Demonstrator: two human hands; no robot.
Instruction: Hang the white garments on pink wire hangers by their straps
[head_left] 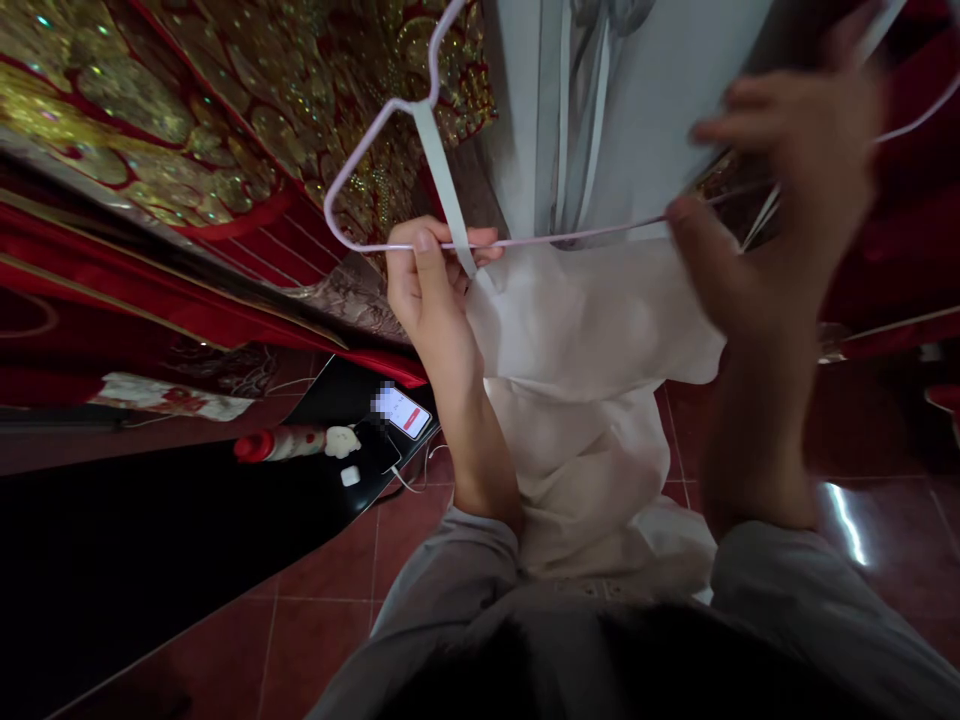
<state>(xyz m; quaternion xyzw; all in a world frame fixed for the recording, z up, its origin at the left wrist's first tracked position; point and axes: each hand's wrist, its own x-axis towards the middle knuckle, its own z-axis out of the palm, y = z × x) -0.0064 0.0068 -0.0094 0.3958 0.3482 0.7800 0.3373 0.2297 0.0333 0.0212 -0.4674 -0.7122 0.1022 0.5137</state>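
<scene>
A pale lilac clothes hanger [360,172] is held up in front of me. My left hand [431,270] grips its bottom bar near the left end, thumb on top. A white strap [442,180] runs from the hanger's shoulder by the hook, down across the bar to a white garment [577,310]. The garment hangs below the bar in loose folds against my front. At the bar's right end is my right hand [772,180], blurred, with its fingers spread and the thumb beside the bar. The hanger's right part is hidden behind that hand.
Red and gold sequined garments [247,110] hang at the left, and red cloth [900,220] at the right. A black table [187,530] at lower left bears a red-capped bottle [285,444], a lit phone [405,412] and a small white case [350,475]. Red tiles [330,560] cover the floor.
</scene>
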